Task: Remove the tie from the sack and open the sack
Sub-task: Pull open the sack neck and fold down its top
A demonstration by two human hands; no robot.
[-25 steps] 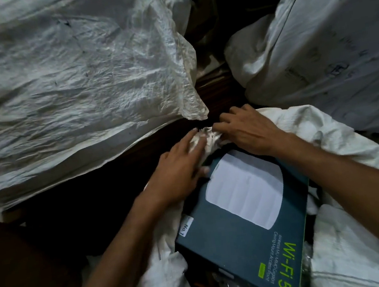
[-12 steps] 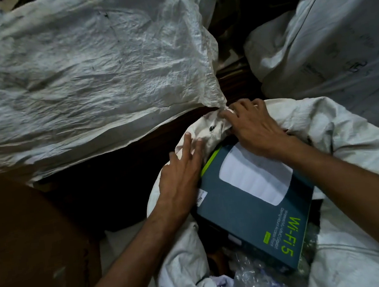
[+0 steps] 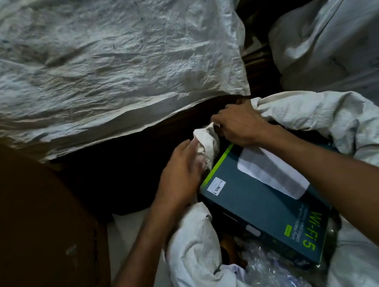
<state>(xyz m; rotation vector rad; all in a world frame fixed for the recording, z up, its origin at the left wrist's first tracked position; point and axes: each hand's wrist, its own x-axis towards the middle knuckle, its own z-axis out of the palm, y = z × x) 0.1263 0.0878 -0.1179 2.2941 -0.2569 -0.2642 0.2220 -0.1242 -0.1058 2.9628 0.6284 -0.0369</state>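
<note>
Bubble wrap (image 3: 267, 273): lies loose in the sack's open mouth, nearest of all, beneath the box's near end.
Sack (image 3: 322, 114): white woven, in the near-right part of the scene; its mouth already gapes wide, the rim rolled back at the left and the right.
Box (image 3: 257, 211): dark teal carton lettered "Wi-Fi 5", sticking out of the mouth, long axis running from near-right to far-left.
Left hand (image 3: 181, 179): fingers curled around the lower part of the bunched rim, at the box's far-left corner.
Bunched rim (image 3: 207, 141): a twisted knot of sack cloth between the two hands, long axis running from near to far; no separate tie shows on it, so I cannot tell whether one is hidden in the folds.
Right hand (image 3: 240, 123): closed on the far end of that bunch, knuckles up, forearm lying across the box.
Key relation: the bunch lies just past the left hand and to the left of the right hand; both touch it, so pulling apart left and right would likely spread it.
Other sacks (image 3: 104, 65): large white ones lie farther off, at far left and far right.
</note>
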